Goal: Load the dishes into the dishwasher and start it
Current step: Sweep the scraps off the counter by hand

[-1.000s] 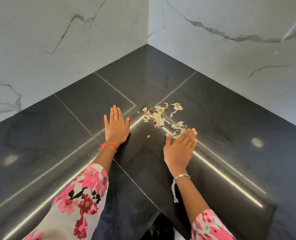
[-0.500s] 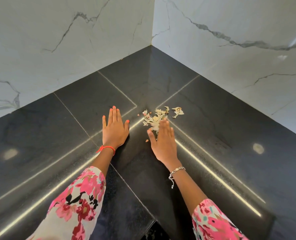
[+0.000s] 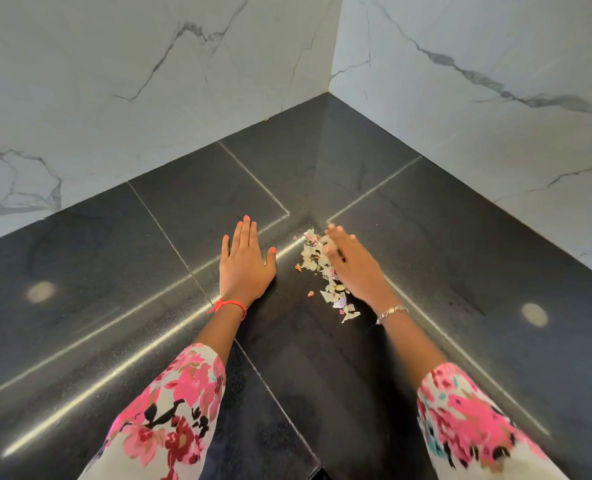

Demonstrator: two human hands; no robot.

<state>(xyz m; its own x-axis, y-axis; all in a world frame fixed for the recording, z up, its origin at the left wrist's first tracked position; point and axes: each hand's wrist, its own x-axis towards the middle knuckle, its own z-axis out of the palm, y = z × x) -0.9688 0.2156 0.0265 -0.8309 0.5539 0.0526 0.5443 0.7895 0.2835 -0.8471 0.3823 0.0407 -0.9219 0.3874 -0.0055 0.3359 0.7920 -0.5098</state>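
Lying flat on the glossy black stone countertop (image 3: 114,271), the left hand (image 3: 246,266) has its fingers straight and close together, thumb spread aside. Just right of that thumb, pale scraps (image 3: 311,257) lie scattered along a seam, partly beneath the right hand (image 3: 356,270), whose blurred fingers look straight, gripping nothing. Beyond both sets of fingertips, two white veined marble walls (image 3: 114,81) meet in a corner.

Corner of a polished black stone countertop (image 3: 460,271) beneath white grey-veined marble walls (image 3: 114,81) | left hand (image 3: 246,268), red thread bracelet (image 3: 230,304) at the wrist, lies flat, fingers straight | blurred right hand (image 3: 353,268), silver chain bracelet (image 3: 391,311), fingers extended, against a scatter of pale papery scraps (image 3: 310,254) | pink floral sleeves (image 3: 170,410) at frame bottom
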